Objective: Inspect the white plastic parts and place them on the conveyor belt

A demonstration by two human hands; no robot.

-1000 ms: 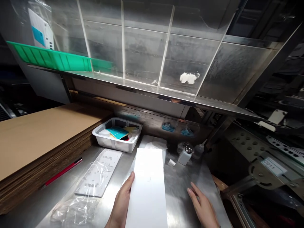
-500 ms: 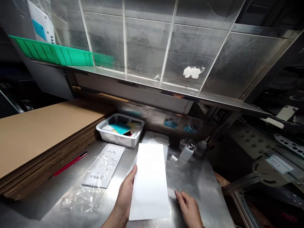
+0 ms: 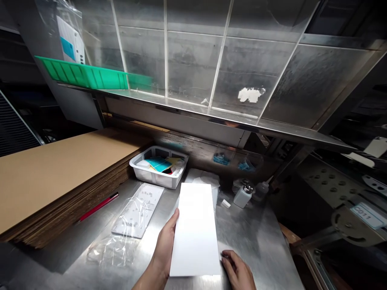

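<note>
My left hand (image 3: pixel 165 243) is closed on the left edge of a plain white rectangular panel (image 3: pixel 195 229), its thumb along the side. The panel is held up over the metal bench, its blank face toward me. Beside its lower right edge is my right hand (image 3: pixel 238 270), apart from the panel. The fingers there are curled, with thumb and index tips close together; whatever may be between them is too small to make out. Left of the panel lies a white plate with small grey marks (image 3: pixel 140 209), partly under clear plastic film (image 3: pixel 111 251).
A grey tray (image 3: pixel 157 177) of coloured cards stands behind. Stacked brown cardboard (image 3: pixel 69 161) fills the left, a red pen (image 3: pixel 98 207) beside it. A pump bottle (image 3: pixel 243 196), a small white block (image 3: pixel 225 204) and a squeeze bottle (image 3: pixel 261 190) stand right. A shelf edge (image 3: pixel 193 108) overhangs.
The view has shifted slightly, so most things appear further right. My right hand has moved lower with its fingers more curled. The panel stays in my left hand.
</note>
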